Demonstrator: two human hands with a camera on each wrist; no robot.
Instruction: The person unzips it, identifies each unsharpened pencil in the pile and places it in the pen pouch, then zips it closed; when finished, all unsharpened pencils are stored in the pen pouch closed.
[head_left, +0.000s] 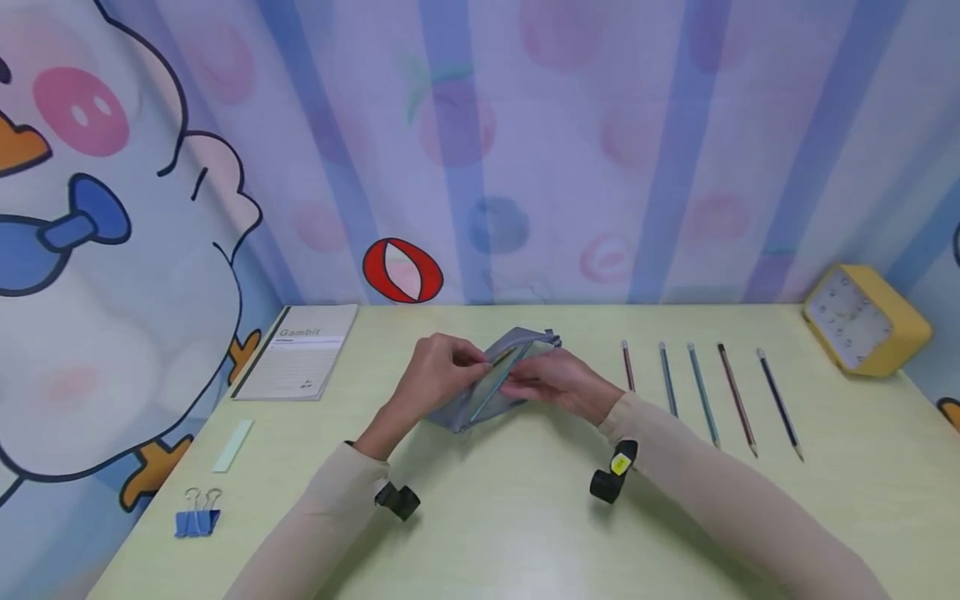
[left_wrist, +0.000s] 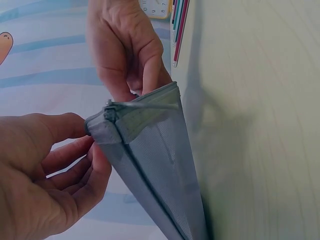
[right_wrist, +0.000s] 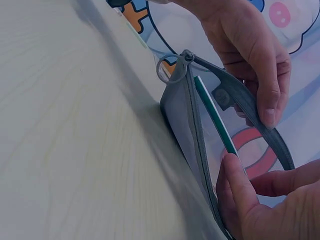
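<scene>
A grey zippered mesh pouch [head_left: 517, 336] stands open between both hands on the table, its mouth spread wide. My left hand [head_left: 441, 372] pinches one zipper edge between thumb and fingers. With thumb and fingertips, my right hand [head_left: 564, 380] pinches a slim green pencil [right_wrist: 216, 116] inside the mouth of the pouch. The pencil lies along the zipper, and its far end points towards the ring-shaped zipper pull [right_wrist: 171, 69]. Its near end is hidden by the right fingers.
Several pencils [head_left: 703, 392] lie in a row to the right, partly behind the right forearm. A yellow clock [head_left: 862, 321] stands at the back right. On the left are a notebook [head_left: 296, 354], a pale green strip [head_left: 233, 446] and a blue binder clip [head_left: 197, 522].
</scene>
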